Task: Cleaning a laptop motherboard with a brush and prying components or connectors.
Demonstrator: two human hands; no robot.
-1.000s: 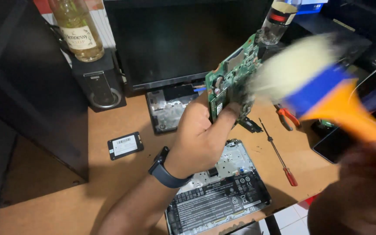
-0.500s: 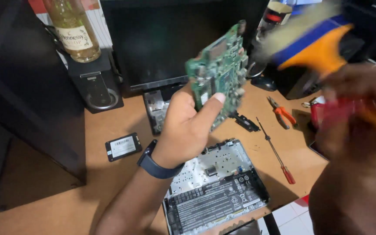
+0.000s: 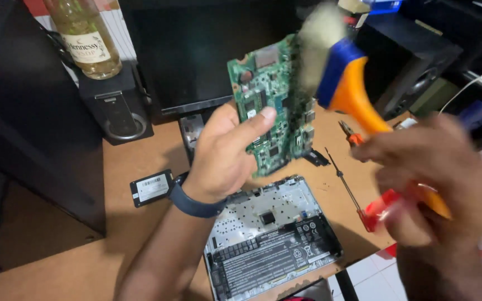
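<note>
Nearest, at the desk's front edge, an opened laptop base [image 3: 271, 239] lies with its insides showing, one corner hanging just past the wooden desk [image 3: 140, 234]. Above it, the left hand [image 3: 224, 156] is closed on a green circuit board [image 3: 271, 106], thumb across its face, holding it upright and clear of the desk. The right hand [image 3: 430, 178], blurred, is wrapped around the orange handle of a paintbrush [image 3: 344, 83], whose pale bristles meet the board's upper right edge. A red-handled screwdriver [image 3: 352, 192] lies just right of the laptop base; a small black drive [image 3: 152, 188] lies left of the wrist. Farther back, a speaker [image 3: 117, 108] bears a bottle [image 3: 85, 36] beside a dark monitor [image 3: 196, 50], leaving open desk at the left.
</note>
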